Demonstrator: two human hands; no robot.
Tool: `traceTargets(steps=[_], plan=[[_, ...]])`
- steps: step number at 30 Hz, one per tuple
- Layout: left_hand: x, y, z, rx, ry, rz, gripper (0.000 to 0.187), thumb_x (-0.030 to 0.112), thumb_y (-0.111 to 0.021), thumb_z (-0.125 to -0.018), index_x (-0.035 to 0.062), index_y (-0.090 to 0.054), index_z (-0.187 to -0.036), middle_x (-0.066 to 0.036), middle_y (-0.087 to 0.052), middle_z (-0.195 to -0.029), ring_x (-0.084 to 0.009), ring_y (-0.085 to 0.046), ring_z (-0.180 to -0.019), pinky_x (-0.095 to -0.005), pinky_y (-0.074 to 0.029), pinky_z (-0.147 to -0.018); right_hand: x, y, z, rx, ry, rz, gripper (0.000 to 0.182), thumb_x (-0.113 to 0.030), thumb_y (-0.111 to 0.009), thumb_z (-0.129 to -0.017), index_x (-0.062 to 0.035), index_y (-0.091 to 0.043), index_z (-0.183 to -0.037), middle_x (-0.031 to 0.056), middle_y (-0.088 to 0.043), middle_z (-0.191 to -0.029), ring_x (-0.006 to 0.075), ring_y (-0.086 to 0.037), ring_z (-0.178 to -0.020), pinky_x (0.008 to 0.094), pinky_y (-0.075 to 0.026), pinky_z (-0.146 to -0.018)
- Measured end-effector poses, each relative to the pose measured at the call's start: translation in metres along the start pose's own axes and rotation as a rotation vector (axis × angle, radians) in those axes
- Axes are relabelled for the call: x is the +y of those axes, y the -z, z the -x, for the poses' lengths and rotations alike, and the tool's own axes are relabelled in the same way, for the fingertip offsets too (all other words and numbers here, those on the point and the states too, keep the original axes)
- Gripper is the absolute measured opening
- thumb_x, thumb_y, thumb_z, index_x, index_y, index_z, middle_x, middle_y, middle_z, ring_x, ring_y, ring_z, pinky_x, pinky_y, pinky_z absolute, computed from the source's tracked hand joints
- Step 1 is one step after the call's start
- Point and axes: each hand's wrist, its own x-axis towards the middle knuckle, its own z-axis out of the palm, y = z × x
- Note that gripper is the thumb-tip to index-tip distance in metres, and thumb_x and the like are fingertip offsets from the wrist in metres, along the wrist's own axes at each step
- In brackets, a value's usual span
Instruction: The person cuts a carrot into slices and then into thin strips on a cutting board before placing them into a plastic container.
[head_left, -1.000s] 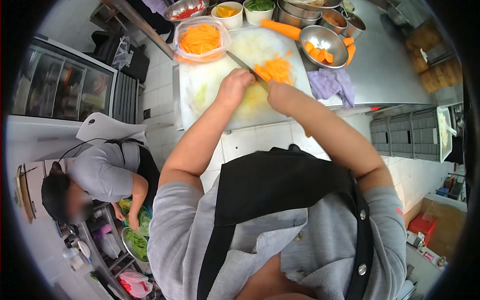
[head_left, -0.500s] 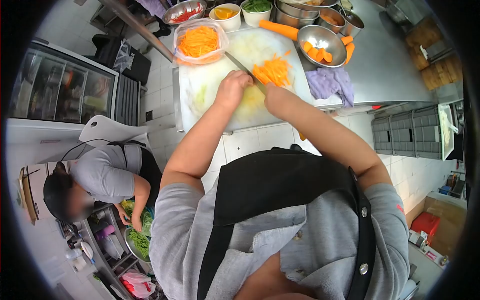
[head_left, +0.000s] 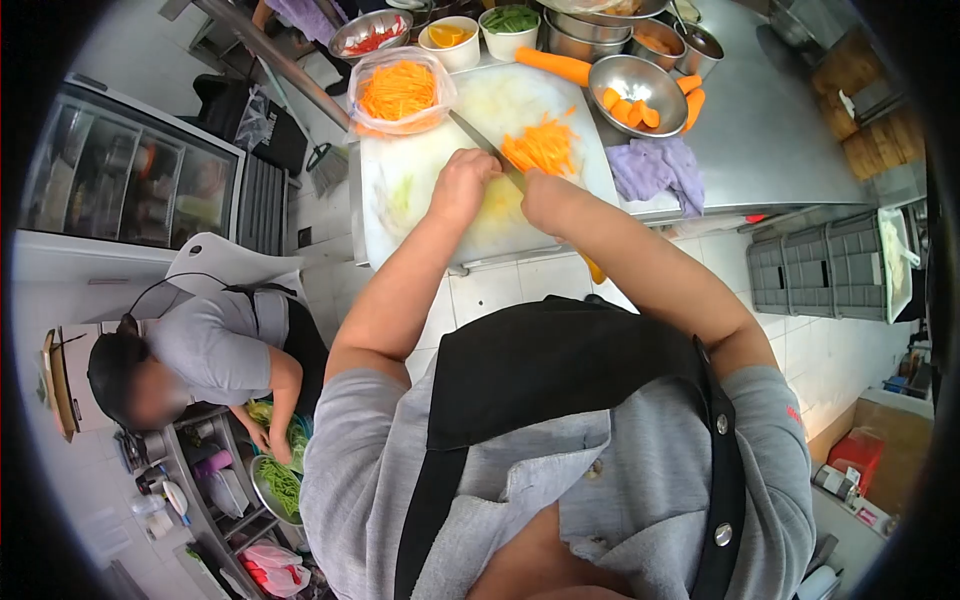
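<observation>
My right hand (head_left: 552, 207) is closed around the handle of a kitchen knife (head_left: 478, 133), its blade slanting up and left across a white cutting board (head_left: 400, 235). Against the near side of the blade, my left hand (head_left: 464, 186) has its fingers curled and pressed down; whatever lies under the fingertips is hidden. Just beyond the blade, on its right side, is a loose pile of carrot shreds (head_left: 541, 147). A plastic-lined container of carrot shreds (head_left: 398, 92) stands at the board's far left corner.
A steel bowl of carrot pieces (head_left: 636, 92) and whole carrots (head_left: 556, 67) lie at the far right of the board. Beside it is a purple cloth (head_left: 655, 172). Tubs and bowls line the back. At left, another person (head_left: 225, 340) handles greens.
The view has shifted slightly, and a broom now shows on the floor beyond the table's left side. My hands and the knife keep nearly the same place on the board.
</observation>
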Motion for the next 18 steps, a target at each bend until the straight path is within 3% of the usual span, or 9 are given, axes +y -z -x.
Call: traceTargets(steps=[3, 11, 17, 18], plan=[[-0.001, -0.002, 0.006, 0.019, 0.053, 0.032, 0.008, 0.002, -0.067, -0.073, 0.0033, -0.064, -0.080, -0.011, -0.066, -0.089, -0.0300, -0.061, -0.087, -0.0358, -0.051, -0.077, 0.008, 0.017, 0.006, -0.088, -0.032, -0.105, 0.030, -0.009, -0.043, -0.087, 0.0052, -0.050, -0.112, 0.0231, -0.066, -0.092, 0.0322, -0.067, -0.063, 0.0412, -0.053, -0.055], [-0.003, -0.005, 0.021, 0.057, 0.415, 0.257, 0.010, -0.001, -0.067, -0.079, -0.0001, -0.061, -0.088, -0.013, -0.063, -0.102, -0.0247, -0.064, -0.087, -0.0319, -0.053, -0.077, 0.026, 0.034, 0.023, -0.036, 0.031, -0.127, 0.031, -0.013, -0.040, -0.090, 0.0050, -0.046, -0.114, 0.0224, -0.065, -0.081, 0.0309, -0.065, -0.058, 0.0417, -0.051, -0.053], [0.005, -0.014, 0.002, 0.043, 0.289, 0.073, 0.019, 0.005, -0.068, -0.082, 0.0016, -0.065, -0.100, -0.016, -0.063, -0.102, -0.0263, -0.065, -0.086, -0.0322, -0.053, -0.078, 0.033, 0.044, 0.035, 0.067, 0.050, -0.202, 0.032, -0.020, -0.042, -0.092, 0.0047, -0.044, -0.112, 0.0230, -0.065, -0.080, 0.0320, -0.065, -0.060, 0.0432, -0.052, -0.059], [0.010, -0.015, -0.003, 0.028, 0.344, 0.107, 0.020, 0.007, -0.068, -0.083, 0.0016, -0.065, -0.101, -0.016, -0.064, -0.101, -0.0266, -0.066, -0.087, -0.0327, -0.053, -0.078, 0.035, 0.048, 0.035, 0.094, 0.046, -0.212, 0.032, -0.021, -0.043, -0.093, 0.0048, -0.044, -0.112, 0.0237, -0.065, -0.081, 0.0325, -0.065, -0.061, 0.0438, -0.052, -0.061]])
